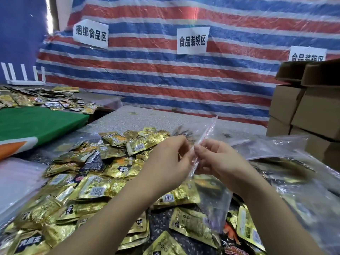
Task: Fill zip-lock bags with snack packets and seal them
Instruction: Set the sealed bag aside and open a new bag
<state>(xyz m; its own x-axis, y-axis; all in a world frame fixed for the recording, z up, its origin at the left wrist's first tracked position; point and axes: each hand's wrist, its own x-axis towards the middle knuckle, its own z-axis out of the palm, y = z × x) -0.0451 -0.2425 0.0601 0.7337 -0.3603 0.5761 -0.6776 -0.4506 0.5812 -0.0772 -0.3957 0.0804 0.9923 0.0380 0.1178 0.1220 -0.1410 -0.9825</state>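
Striped tarp behind, packets (pixel 103 173) heaped on the table (pixel 139 116). Both my left hand (pixel 165 162) and right hand (pixel 219 159) pinch the zip-lock bag (pixel 206 137) up over the pile; best to slide along its strip evenly.

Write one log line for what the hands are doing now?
left hand: pinches bag | right hand: pinches bag | bag: held up over packets | seal: cannot tell

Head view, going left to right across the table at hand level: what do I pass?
Green cloth → pile of gold snack packets → left hand → zip-lock bag pinched between both hands → right hand → clear plastic bags → cardboard boxes.
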